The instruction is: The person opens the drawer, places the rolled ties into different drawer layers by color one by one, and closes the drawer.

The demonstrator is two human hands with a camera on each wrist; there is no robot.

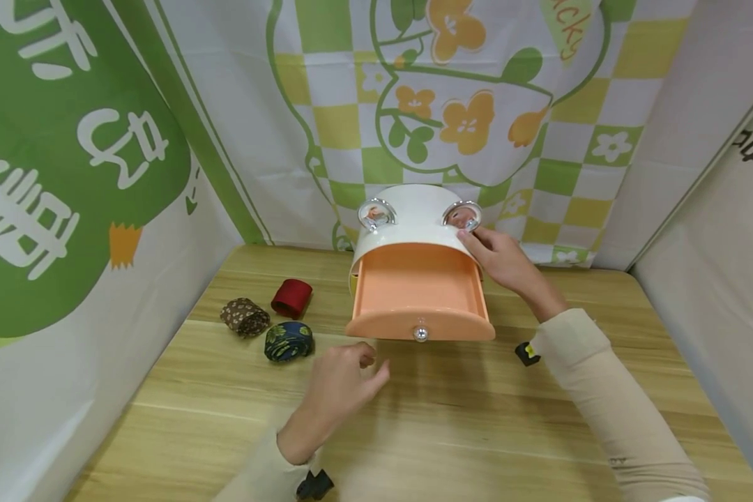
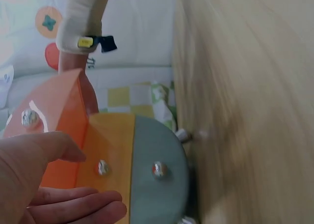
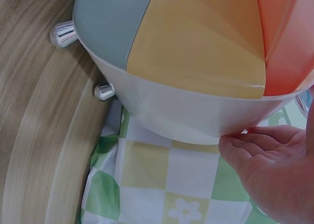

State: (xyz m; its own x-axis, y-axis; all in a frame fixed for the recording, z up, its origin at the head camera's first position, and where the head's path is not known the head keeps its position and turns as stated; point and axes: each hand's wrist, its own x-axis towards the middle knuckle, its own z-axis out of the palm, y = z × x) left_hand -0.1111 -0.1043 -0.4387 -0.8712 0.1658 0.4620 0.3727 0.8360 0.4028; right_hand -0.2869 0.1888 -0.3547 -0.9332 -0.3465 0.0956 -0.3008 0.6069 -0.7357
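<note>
Here, three rolled ties (image 1: 276,317) lie on the desk (image 1: 452,432) at left. The left hand (image 1: 341,390) hovers empty, fingers loose, below the pulled-out orange drawer (image 1: 419,296); the right hand (image 1: 505,258) steadies the white cabinet (image 1: 414,213). Next, probably, comes reaching leftward for a tie.

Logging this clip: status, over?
Right hand steadies white cabinet. Left hand open, off the pulled-out orange drawer. Drawer empty; three rolled ties left, nothing blocking.
</note>
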